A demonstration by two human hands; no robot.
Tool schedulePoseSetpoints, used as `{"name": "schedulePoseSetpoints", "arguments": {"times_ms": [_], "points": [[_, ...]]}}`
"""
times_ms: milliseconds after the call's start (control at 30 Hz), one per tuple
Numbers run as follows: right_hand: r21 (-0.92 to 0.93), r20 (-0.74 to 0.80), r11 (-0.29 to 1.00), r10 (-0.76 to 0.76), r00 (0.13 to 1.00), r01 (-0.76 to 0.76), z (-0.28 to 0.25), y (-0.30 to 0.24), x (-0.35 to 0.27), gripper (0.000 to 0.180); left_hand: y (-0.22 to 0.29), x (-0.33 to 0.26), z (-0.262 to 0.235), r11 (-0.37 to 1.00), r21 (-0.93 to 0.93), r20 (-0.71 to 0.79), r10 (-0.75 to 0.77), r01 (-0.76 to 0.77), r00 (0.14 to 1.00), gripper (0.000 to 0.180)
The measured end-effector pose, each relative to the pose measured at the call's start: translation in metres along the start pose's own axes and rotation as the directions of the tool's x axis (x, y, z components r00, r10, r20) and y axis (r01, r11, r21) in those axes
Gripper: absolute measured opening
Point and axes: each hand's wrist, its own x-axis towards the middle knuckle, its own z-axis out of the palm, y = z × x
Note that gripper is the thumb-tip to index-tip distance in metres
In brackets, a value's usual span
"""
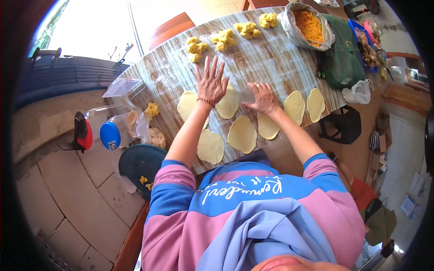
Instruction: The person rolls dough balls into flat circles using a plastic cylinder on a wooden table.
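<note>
A person in a pink and blue striped sweatshirt (pixel 253 203) leans over a long table (pixel 271 63) with a streaked wood-grain top, seen from above. Both bare forearms reach forward from the lower edge.

Nearest the person, flattened pale dough rounds (pixel 242 134) lie along the table's near edge, some touching or overlapping each other. More rounds sit to the right, side by side.

The left hand (pixel 211 81) is spread wide open, fingers fanned and pointing away, with its palm pressing down on a clear glass roller (pixel 244 94). A beaded bracelet circles that wrist. The right hand (pixel 262 97) lies curved over the roller's other end, fingers loosely bent on top of it. The roller lies across the dough round being flattened (pixel 228 104), between the two hands, in the middle of the table's near half.

To the left, beyond the table's end, stand a container with a blue lid (pixel 110 135), a red and black object (pixel 82 131) and clear plastic bags.

Further out on the table sit clusters of small yellow dough balls (pixel 223 39), well apart from the hands. At the far right is an open plastic bag of orange shredded filling (pixel 310 25), beside a green bag (pixel 343 54).
</note>
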Motion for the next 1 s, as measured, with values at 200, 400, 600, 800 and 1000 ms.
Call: {"name": "schedulePoseSetpoints", "arguments": {"times_ms": [200, 400, 600, 800, 1000], "points": [[-0.018, -0.038, 0.987, -0.160, 0.986, 0.160, -0.003, 0.041, 0.040, 0.080, -0.004, 0.079, 0.022, 0.999, 0.039, 0.005, -0.029, 0.029, 1.000, 0.064], [0.204, 0.166, 0.971, 0.090, 0.982, -0.124, -0.036, 0.038, 0.066, 0.068, -0.054, 0.115, 0.001, 0.903, -0.394, -0.384, -0.333, 0.174, 0.861, 0.049], [0.607, 0.146, 0.604, 0.554, 0.819, -0.517, -0.073, 0.007, 0.005, 0.061, -0.127, 0.053, 0.003, 0.810, -0.298, -0.075, -0.547, 0.505, 0.834, 0.057], [0.816, 0.362, 0.055, 0.727, 0.583, -0.576, -0.073, -0.038, -0.100, 0.040, -0.077, 0.047, 0.037, 0.726, -0.309, 0.117, -0.611, 0.614, 0.783, 0.091], [0.795, 0.375, 0.022, 0.767, 0.520, -0.606, -0.092, -0.072, -0.147, 0.038, -0.091, 0.056, 0.051, 0.699, -0.319, -0.054, -0.687, 0.639, 0.724, 0.072]]}}
